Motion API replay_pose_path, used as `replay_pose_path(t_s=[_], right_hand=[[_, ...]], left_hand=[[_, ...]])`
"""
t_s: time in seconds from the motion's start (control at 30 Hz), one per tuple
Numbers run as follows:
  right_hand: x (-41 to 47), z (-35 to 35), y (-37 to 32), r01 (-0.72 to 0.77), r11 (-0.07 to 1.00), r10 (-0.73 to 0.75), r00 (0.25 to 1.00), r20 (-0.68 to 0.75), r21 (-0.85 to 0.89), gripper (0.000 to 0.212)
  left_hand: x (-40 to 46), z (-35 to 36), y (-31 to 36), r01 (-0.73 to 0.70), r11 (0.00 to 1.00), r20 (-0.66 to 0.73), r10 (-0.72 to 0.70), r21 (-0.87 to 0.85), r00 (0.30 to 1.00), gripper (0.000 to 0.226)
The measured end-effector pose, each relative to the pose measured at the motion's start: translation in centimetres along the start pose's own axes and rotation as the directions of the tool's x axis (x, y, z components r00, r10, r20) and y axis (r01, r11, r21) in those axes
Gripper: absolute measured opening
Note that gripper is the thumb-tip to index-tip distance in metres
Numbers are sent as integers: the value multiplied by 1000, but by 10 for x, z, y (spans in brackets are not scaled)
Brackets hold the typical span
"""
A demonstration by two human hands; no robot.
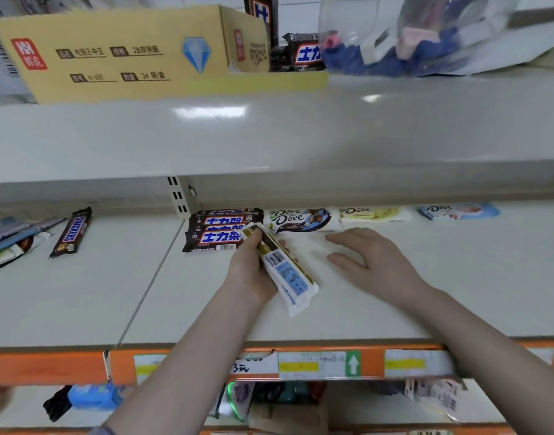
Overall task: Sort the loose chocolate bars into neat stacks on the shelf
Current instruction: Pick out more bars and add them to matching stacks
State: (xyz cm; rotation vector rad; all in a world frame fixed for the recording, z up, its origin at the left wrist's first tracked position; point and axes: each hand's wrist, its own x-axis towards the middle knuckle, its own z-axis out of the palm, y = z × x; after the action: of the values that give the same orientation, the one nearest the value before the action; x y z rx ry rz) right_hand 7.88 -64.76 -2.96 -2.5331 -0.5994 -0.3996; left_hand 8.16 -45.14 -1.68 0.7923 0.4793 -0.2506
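Pale grey shelving fills the view: an upper shelf (269,133) overhangs the middle shelf (426,293), whose front edge carries an orange price strip (49,367) with paper labels. On the upper shelf sits a tan cardboard box (128,51) printed with a blue diamond, and to its right a clear plastic bag (426,36) of blue and pink items, with dark Snickers packs (303,53) between them.

At the back of the middle shelf lies a stack of dark Snickers bars (219,233), and just right of it a white Dove stack (300,219), then a yellow-white Dove bar (374,213) and, further right, a light blue Dove bar (457,211). Well to the left, a single Snickers bar (71,232) lies at an angle, apart from a heap of blue and white wrappers (9,243) at the left edge.

Of the two hands, the left hand (253,271) grips a white bar with a barcode (285,271), tilted, its top end just in front of the Snickers stack. The right hand (372,259) lies flat with fingers spread over the shelf, near the white Dove stack, holding nothing.
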Motion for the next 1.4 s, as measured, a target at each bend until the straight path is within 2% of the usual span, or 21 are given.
replay_pose_path(t_s=[0.2,0.37,0.53,0.77,0.87,0.97,1.17,1.4], right_hand=[[-27,-12,-6,63,990,-78,990,118,128,51],[-30,-20,1,111,977,-133,985,111,182,43],[-30,-28,14,4,932,-72,982,175,361,39],[-32,-34,29,-151,784,-14,965,261,602,44],[-31,-36,33,-203,713,7,959,282,671,41],[-29,-37,36,-254,669,36,950,311,698,39],[-23,-38,40,-296,589,124,953,277,752,44],[-18,-41,41,-280,635,165,960,228,720,36]], left_hand=[[-10,31,-25,16,999,-9,-16,-42,1000,29],[-13,53,-41,31,997,-8,-31,-64,999,27],[-13,57,-46,-2,999,11,3,-34,1000,24],[-9,60,-51,-95,991,-12,96,96,995,26],[-11,61,-53,-107,983,35,103,149,994,32],[-10,59,-54,-95,982,110,77,165,991,40],[-16,48,-42,-38,981,79,23,189,997,11],[-22,38,-35,9,980,-14,-7,200,1000,14]])
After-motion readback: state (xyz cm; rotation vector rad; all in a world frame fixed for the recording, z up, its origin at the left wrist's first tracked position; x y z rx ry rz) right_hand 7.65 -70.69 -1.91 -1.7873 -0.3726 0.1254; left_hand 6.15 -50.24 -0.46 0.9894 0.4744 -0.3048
